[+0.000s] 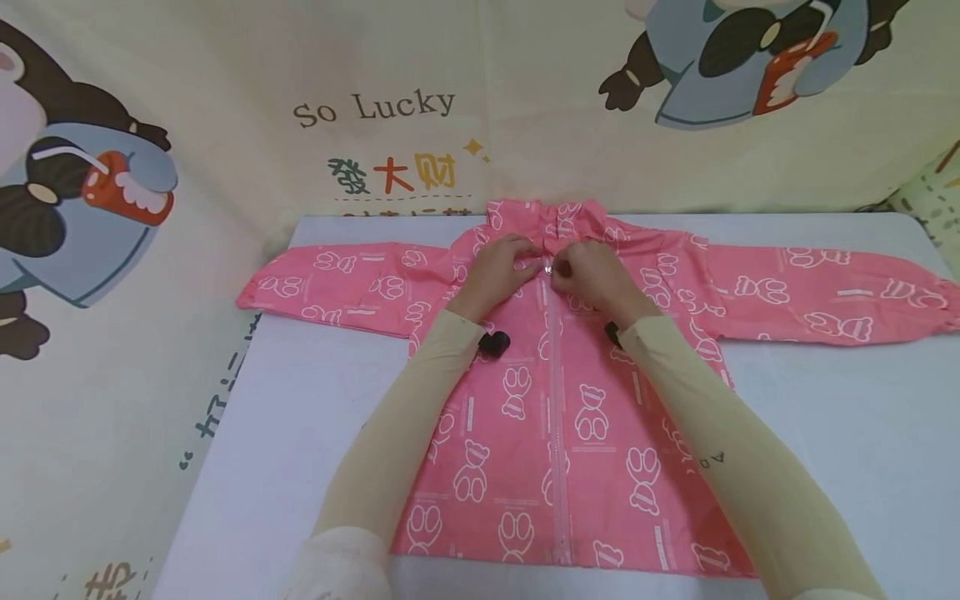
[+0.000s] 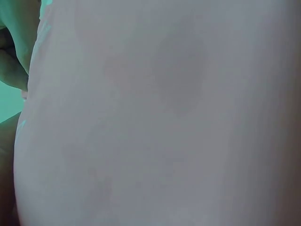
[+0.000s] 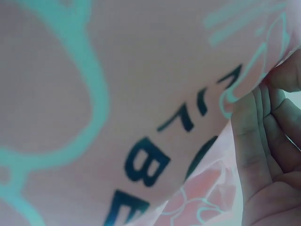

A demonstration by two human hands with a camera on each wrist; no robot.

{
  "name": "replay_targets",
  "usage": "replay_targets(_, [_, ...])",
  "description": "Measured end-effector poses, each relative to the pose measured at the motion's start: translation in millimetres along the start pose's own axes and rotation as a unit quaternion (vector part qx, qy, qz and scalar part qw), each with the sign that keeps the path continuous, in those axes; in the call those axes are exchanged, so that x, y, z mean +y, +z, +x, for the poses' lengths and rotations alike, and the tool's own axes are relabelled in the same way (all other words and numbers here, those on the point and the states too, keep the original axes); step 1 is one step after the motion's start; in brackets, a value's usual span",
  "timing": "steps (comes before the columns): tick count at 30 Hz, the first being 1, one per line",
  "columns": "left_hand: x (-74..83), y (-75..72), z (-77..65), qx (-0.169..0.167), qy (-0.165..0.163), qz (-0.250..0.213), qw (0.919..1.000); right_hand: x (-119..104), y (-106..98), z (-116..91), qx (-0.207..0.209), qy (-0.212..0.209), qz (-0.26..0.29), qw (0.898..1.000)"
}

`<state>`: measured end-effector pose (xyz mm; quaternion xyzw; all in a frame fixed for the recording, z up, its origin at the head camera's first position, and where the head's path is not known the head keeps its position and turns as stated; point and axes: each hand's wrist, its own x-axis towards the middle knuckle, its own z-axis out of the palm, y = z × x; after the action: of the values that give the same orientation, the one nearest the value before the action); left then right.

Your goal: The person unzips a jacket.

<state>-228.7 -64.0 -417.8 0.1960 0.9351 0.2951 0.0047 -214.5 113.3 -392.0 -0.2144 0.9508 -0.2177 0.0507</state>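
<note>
A pink jacket (image 1: 487, 467) with white bear outlines lies front up, sleeves spread to both sides. Its front zipper (image 1: 556, 400) runs closed from the hem to near the collar (image 1: 570, 218). My left hand (image 1: 498, 275) pinches the jacket's front just left of the zipper top. On the other side, my right hand (image 1: 596, 279), fingers curled, pinches the small zipper pull (image 1: 548, 269). Close pink cloth (image 2: 155, 117) fills most of the left wrist view, with only bits of fingers at its left edge. In the right wrist view, raised cloth (image 3: 141, 94) partly hides the right fingertips.
The jacket lies on a white table (image 1: 840, 450). Behind and to the left hangs a cream cloth (image 1: 540, 108) printed with cartoon figures and lettering. A dark object (image 1: 494, 343) shows at the left wrist, another (image 1: 612, 334) at the right wrist.
</note>
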Motion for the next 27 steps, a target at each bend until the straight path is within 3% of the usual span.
replay_targets(5, [-4.1,0.5,-2.6,0.002,-0.010,0.001,0.9999,-2,4,-4,0.009,-0.036,0.005,0.999])
replay_targets(11, [1.4,3.5,0.9,-0.008,-0.013,-0.005,0.9999,-1,-1,-16,0.012,-0.025,0.010,1.000])
replay_targets(21, [0.0,3.3,-4.1,-0.005,-0.020,0.003,0.9998,-7,0,-29,0.022,-0.077,0.000,0.997])
replay_targets(27, [3.5,3.3,0.2,-0.001,-0.012,0.002,0.9999,-8,-3,-37,0.031,-0.074,0.005,0.997])
